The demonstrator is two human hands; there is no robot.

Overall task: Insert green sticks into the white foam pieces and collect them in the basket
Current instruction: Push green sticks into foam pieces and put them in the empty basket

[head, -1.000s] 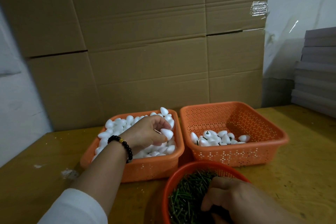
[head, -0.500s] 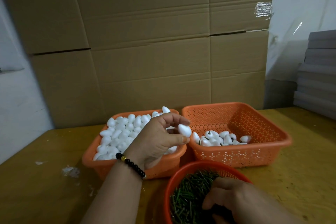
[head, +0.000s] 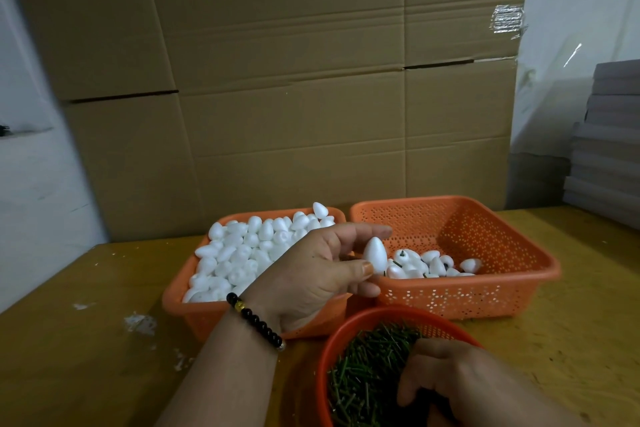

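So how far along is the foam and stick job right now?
Early on. Done: a few stuck pieces lie in the right basket. In hand: the left hand pinches a bare foam piece, and the right hand digs in the green sticks. Left: the left basket is heaped with foam.

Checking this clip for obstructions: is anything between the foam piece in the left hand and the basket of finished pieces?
Nothing visible. The left hand pinches the foam piece just over the near left rim of the right basket, whose top is open. The piece has no green stick yet; the right hand is in the stick bowl.
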